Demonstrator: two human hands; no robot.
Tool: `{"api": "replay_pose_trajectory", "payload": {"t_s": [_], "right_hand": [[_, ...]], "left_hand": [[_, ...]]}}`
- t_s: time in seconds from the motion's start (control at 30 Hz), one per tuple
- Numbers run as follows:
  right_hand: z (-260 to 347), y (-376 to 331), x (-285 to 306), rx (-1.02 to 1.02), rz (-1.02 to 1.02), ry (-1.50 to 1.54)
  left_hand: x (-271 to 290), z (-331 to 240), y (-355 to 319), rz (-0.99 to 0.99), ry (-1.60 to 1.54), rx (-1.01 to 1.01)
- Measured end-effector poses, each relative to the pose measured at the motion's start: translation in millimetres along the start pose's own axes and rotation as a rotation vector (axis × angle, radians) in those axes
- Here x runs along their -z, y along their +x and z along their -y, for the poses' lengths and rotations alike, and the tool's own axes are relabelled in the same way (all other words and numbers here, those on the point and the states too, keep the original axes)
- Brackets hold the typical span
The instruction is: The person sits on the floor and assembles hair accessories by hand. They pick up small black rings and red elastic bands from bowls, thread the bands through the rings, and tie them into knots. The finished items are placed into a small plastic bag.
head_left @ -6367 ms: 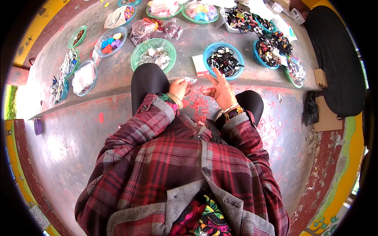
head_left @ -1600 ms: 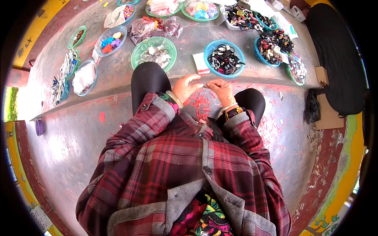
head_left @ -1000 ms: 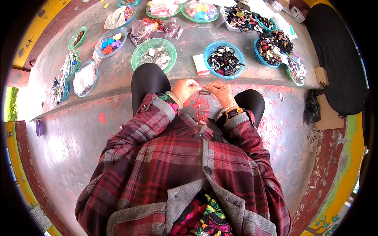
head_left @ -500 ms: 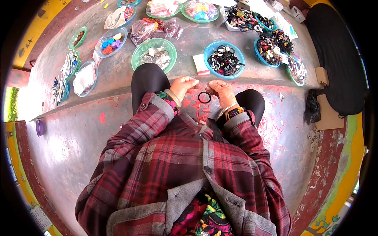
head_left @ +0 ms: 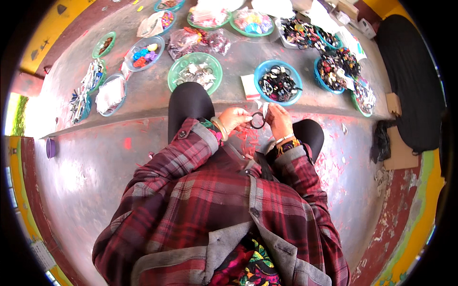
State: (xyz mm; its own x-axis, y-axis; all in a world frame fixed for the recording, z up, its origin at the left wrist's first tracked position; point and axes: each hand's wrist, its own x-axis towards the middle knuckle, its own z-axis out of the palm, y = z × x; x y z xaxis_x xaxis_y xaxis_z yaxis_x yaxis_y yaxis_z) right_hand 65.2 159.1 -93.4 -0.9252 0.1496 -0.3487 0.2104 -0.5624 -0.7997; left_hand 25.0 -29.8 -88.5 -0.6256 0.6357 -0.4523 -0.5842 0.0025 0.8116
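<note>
Between my hands is a black hair tie (head_left: 258, 128), a thin round loop. My left hand (head_left: 233, 119) is closed, with thumb and fingers pinching the loop's left side. My right hand (head_left: 280, 121) is closed at the loop's right side, and a small white tag (head_left: 265, 108) sticks up at its fingertips. Whether the tag is fixed to the loop I cannot tell. Just beyond my hands stands a blue basket (head_left: 299, 86) full of black hair ties. A green basket (head_left: 170, 78) with small pale items stands beyond my left knee.
A white and red card (head_left: 249, 87) lies beside the blue basket. Several more baskets of hair ties, beads and packets line the raised ledge. Red scraps (head_left: 334, 157) litter the floor. At right are a black bag (head_left: 381, 140) and cardboard (head_left: 403, 155); a purple cup (head_left: 51, 148) stands far left.
My left hand has moved right and taken hold of the loop, which hung from my right hand before. A white tag now shows at my right fingertips. The whole view has shifted slightly.
</note>
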Motion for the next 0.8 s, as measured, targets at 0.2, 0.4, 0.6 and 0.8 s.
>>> {"api": "replay_pose_trajectory", "payload": {"t_s": [0.2,0.4,0.6,0.8], "right_hand": [[5,-1,-3,0.003,-0.074,-0.023],[4,0,-2,-0.072,-0.069,-0.107],[-2,1,-4,-0.096,-0.075,-0.159],[-6,5,1,-0.138,-0.073,-0.186]], "left_hand": [[3,-46,-20,-0.082,-0.119,-0.215],[73,-100,-48,-0.376,-0.228,-0.534],[175,-58,-64,-0.849,-0.275,-0.368],[208,-18,-42,-0.858,-0.325,-0.257]]}}
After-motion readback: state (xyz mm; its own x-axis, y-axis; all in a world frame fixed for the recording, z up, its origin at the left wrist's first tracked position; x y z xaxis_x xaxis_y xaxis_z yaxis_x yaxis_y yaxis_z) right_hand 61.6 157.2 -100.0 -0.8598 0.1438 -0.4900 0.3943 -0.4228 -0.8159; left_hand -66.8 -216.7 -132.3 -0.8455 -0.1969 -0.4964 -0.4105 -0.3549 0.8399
